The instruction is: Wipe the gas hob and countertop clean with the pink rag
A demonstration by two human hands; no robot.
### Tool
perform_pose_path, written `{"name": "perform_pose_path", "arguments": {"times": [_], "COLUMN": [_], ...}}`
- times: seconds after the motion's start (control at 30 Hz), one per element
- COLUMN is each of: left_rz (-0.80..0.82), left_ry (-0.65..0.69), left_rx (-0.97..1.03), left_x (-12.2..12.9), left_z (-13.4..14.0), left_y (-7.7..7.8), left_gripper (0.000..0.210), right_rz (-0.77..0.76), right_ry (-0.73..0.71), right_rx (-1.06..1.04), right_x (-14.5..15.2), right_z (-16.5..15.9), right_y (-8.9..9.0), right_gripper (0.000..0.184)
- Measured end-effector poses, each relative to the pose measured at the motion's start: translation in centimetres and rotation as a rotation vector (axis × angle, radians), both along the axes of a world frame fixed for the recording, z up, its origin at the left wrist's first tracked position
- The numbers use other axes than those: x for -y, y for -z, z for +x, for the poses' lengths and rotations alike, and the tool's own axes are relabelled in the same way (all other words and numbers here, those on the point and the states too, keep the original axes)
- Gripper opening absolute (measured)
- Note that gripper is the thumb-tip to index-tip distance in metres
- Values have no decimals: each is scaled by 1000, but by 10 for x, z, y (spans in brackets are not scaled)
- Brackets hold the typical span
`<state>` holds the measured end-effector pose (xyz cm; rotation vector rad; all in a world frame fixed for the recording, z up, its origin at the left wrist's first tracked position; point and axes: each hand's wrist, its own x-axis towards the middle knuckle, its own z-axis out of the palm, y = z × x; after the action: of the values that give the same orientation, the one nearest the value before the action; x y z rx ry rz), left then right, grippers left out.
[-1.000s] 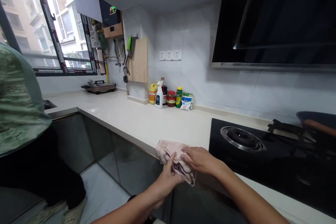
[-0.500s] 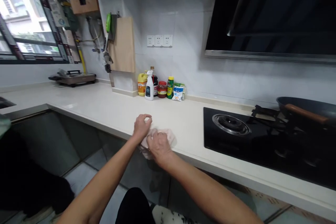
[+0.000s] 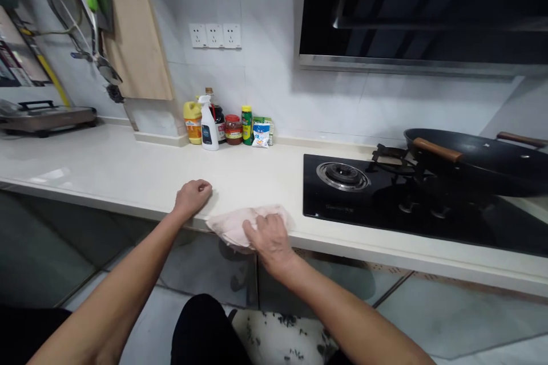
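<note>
A pale pink cloth (image 3: 231,228) lies over the front edge of the white counter (image 3: 265,177), part of it hanging down. My right hand (image 3: 269,239) presses on the cloth with bent fingers gripping it. To the left, apart from the cloth, my left hand (image 3: 192,197) rests on the counter with its fingers curled in and nothing visible in them.
A black gas stove (image 3: 342,194) with a wok (image 3: 479,154) is on the right, under a dark range hood (image 3: 406,17). Along the wall stand a white spray bottle (image 3: 209,128), a red-lidded jar (image 3: 233,130) and several other containers. An electric pan (image 3: 47,118) sits far left.
My hands have come apart: the left has drawn away from the cloth and its fingers have curled in. The cloth lies more spread out under my right hand. The view has turned right.
</note>
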<state>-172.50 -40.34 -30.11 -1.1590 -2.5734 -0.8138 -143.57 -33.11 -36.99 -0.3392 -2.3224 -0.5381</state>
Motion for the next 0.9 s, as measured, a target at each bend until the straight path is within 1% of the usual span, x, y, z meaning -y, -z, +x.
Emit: {"name": "perform_pose_path", "arguments": {"times": [0.13, 0.23, 0.3, 0.47, 0.63, 0.7, 0.77, 0.83, 0.9], "left_rz": [-60, -89, -107, -151, -185, -215, -242, -239, -188], "left_ry": [1, -1, 0, 17, 18, 6, -14, -21, -7], "left_rx": [-50, -69, -75, -80, -68, -67, -64, -59, -56], "left_x": [1, 2, 2, 1, -1, -2, -4, -7, -9], "left_z": [5, 9, 10, 11, 8, 5, -1, -8, -15], "left_y": [5, 3, 1, -5, -10, -10, -8, -4, 2], "left_gripper": [40, 43, 44, 48, 53, 57, 62, 66, 64], "right_rz": [-119, -229, -269, -297, -246, -225, -208, -202, -229], "right_ry": [63, 165, 245, 471, 725, 836, 934, 999, 1023], "right_rx": [32, 73, 80, 56, 18, -21, -46, -31, 21], "right_x": [-28, -51, -68, -106, -139, -150, -157, -159, -156], "right_z": [86, 149, 189, 289, 388, 421, 446, 464, 474], "right_y": [12, 23, 30, 43, 52, 53, 50, 46, 39], "right_gripper": [37, 45, 46, 44, 49, 51, 53, 54, 58]}}
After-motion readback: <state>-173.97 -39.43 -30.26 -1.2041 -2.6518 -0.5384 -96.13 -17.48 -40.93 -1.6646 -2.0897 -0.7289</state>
